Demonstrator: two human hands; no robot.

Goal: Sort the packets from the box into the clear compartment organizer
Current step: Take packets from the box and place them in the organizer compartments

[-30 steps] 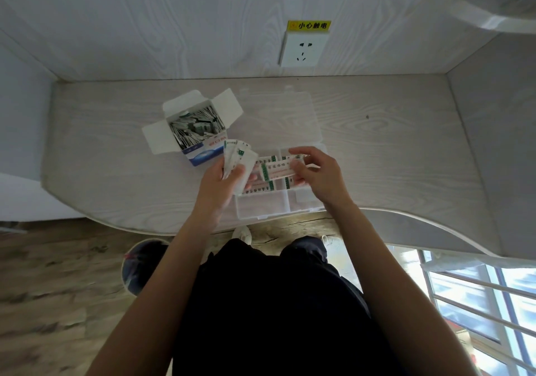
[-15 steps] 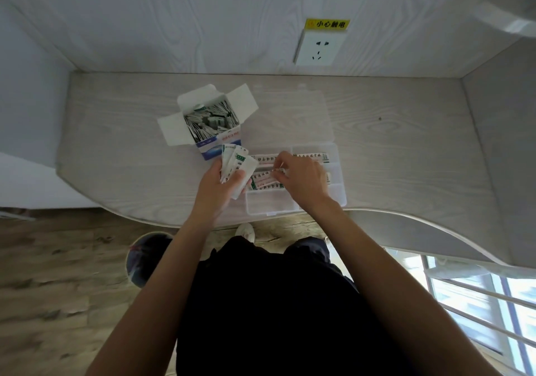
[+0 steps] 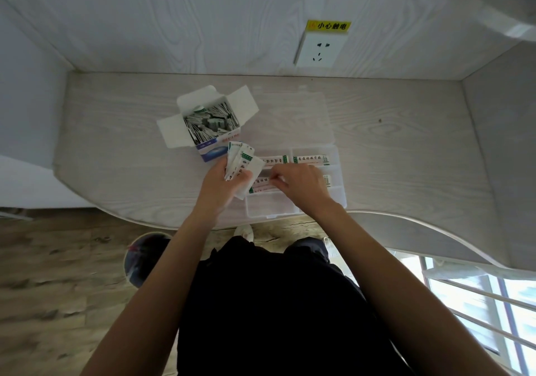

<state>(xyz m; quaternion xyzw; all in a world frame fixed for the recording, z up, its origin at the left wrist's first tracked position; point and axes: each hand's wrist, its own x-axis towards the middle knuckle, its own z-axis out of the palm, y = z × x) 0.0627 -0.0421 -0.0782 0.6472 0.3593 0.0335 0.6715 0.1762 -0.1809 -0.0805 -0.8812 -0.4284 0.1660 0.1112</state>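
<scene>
Right, your left hand (image 3: 216, 182) grips a fanned bunch of white packets (image 3: 242, 166) just beside the left edge of the clear compartment organizer (image 3: 338, 198). Your right hand (image 3: 298, 182) is down in the organizer's middle row, fingers pinched on a packet lying there, with more packets flat in the far compartments. Behind your left hand the open box (image 3: 211, 129) sits full of packets on the pale wood-grain table (image 3: 406, 155).
</scene>
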